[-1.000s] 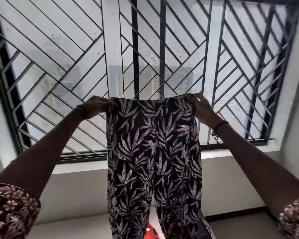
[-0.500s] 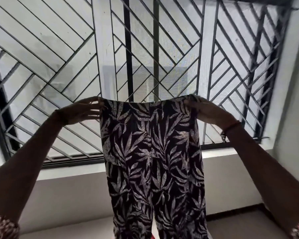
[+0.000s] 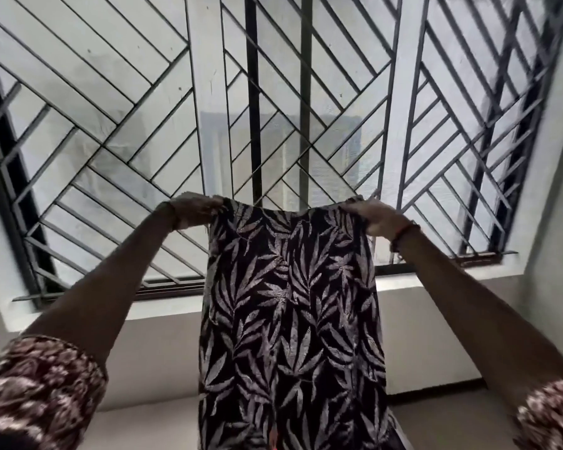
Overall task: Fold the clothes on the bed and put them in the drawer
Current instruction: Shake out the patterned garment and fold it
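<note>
A pair of black trousers with a pale leaf print (image 3: 290,319) hangs straight down in front of me, held up by its waistband at arm's length. My left hand (image 3: 192,211) grips the left end of the waistband. My right hand (image 3: 376,216) grips the right end; a red band sits on that wrist. The legs hang together and run out of view at the bottom. The bed and the drawer are out of sight.
A big window with a black diagonal grille (image 3: 273,108) fills the wall ahead. Its white sill (image 3: 436,280) runs behind the trousers. A plain wall (image 3: 156,362) lies below it, and a side wall (image 3: 559,222) closes in on the right.
The view has tilted a little; both hands still hold the waistband up and the trousers have swung slightly, with the legs now hanging closer together.
</note>
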### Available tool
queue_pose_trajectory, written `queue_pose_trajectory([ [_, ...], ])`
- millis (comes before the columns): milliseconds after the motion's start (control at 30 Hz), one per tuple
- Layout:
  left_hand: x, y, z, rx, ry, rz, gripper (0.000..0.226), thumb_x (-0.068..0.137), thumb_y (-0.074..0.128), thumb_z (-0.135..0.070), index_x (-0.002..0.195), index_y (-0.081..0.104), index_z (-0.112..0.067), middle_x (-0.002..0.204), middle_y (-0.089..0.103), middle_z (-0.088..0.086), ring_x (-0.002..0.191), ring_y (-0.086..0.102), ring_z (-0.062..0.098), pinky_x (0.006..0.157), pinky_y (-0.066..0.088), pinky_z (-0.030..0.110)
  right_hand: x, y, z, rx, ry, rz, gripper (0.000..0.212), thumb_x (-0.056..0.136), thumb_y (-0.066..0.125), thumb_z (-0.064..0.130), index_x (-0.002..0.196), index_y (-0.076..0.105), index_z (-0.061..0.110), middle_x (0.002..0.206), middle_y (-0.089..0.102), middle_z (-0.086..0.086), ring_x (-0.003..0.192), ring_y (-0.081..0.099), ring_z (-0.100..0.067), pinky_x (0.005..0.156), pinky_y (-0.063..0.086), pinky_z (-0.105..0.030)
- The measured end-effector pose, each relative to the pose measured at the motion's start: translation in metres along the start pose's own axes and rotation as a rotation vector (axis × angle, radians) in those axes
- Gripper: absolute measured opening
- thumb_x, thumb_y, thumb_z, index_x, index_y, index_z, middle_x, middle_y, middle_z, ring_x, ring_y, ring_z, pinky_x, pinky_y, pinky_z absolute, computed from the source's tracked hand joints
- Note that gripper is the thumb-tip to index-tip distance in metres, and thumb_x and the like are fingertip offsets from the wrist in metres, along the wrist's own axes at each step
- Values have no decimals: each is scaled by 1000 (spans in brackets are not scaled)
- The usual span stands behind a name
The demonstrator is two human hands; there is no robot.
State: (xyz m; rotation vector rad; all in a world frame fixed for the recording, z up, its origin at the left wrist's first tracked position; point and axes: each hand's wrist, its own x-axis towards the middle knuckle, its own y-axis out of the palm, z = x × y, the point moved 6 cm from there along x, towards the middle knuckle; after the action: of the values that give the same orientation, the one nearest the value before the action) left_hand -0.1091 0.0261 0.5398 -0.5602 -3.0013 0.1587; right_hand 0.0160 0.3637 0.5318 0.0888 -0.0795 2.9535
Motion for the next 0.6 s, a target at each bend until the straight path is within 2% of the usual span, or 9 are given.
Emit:
queue_pose_trajectory([
  [67,-12,16,2,-18,6,-8,8,90,55,-2,89,63,-3,70,71,3,57,67,7,56,56,20,5,12,-16,-24,23,-47,20,98,48,10,80,55,6,56,65,-2,46,63,-8,47,54,-21],
  [133,-21,31,10,-15,-10,-6,9,90,56,-1,86,63,-3,66,71,2,54,67,7,54,57,21,10,24,-27,49,65,-81,28,102,42,18,78,52,8,64,62,-6,48,62,-12,50,53,-25],
  [233,-21,41,17,-47,-3,4,6,88,59,-2,89,65,-2,70,72,2,59,68,8,56,57,21,15,40,-36,78,128,-122,32,104,34,28,82,49,9,76,57,-8,56,61,-18,54,50,-30],
  [333,-22,55,14,-102,33,37,7,87,60,-2,92,65,-1,70,73,0,63,69,9,57,57,22,17,54,-36,106,124,-139,33,103,34,28,81,51,10,75,58,-8,51,62,-16,53,50,-28],
  [467,-23,82,3,-104,98,131,10,88,58,-1,96,65,-3,76,72,4,65,69,11,66,59,25,25,79,-29,106,62,-140,37,101,35,36,102,56,5,86,62,-14,64,65,-21,58,53,-29],
  [533,-26,97,-4,-71,119,178,10,90,57,-4,97,63,-5,79,70,3,69,68,11,69,56,22,27,95,-22,117,9,-110,43,101,33,39,95,58,4,81,62,-14,60,65,-21,61,54,-31],
  [600,-28,108,-13,-34,143,201,19,91,57,-8,109,60,-4,89,65,6,77,64,14,69,55,21,22,106,-13,119,-28,-117,45,102,34,39,80,58,7,68,63,-8,59,62,-18,70,51,-35],
])
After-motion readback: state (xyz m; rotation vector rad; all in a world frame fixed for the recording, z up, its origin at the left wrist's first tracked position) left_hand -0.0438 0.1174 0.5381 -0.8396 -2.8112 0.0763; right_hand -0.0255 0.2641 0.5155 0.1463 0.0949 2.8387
